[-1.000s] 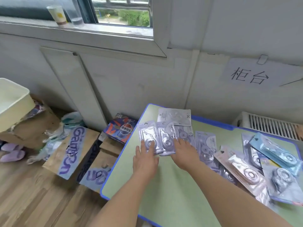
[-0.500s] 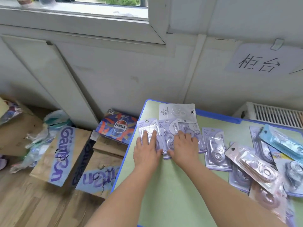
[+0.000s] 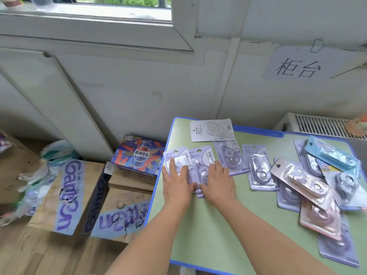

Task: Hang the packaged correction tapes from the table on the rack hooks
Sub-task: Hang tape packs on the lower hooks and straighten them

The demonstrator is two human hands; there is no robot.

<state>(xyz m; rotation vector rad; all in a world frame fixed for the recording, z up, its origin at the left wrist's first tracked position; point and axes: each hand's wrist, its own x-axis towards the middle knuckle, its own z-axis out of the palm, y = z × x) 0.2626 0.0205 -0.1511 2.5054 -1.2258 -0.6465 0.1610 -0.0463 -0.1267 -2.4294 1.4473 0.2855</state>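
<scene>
Left hand (image 3: 175, 182) and right hand (image 3: 215, 182) press flat, fingers extended, on overlapping lilac blister-packed correction tapes (image 3: 190, 165) near the green counter (image 3: 228, 225) left edge; slippery packs may slide off.

I count two hands (image 3: 176, 183), about thirteen packaged correction tapes (image 3: 258, 169), one table (image 3: 228, 225), and three cardboard boxes (image 3: 65, 195).
</scene>
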